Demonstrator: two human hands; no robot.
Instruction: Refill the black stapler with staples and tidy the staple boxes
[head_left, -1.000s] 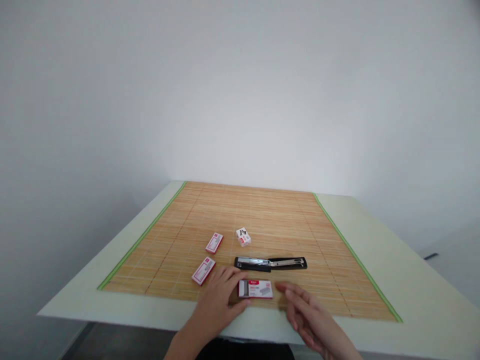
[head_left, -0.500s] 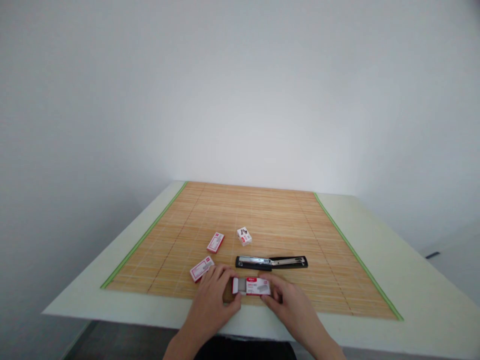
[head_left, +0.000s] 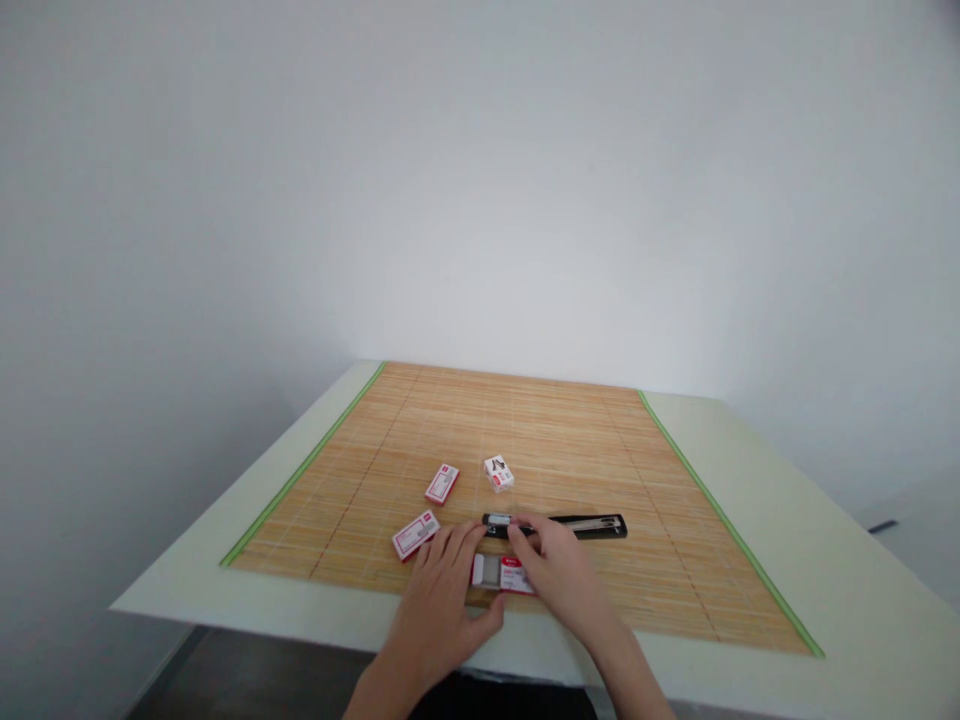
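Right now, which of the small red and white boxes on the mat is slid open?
The staple box nearest the table's front edge, between the left hand and right hand. Its grey inside shows; the other three boxes look closed.

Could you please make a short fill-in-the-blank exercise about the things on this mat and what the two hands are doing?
1. The left hand and the right hand are both at a small box that is slid ____.
2. The opened-out black stapler lies just ____ that box, farther from the person.
3. Counting the one at the hands, ____ small boxes lie on the bamboo mat.
4. The mat has ____ edging along its sides.

Missing words: open; behind; four; green
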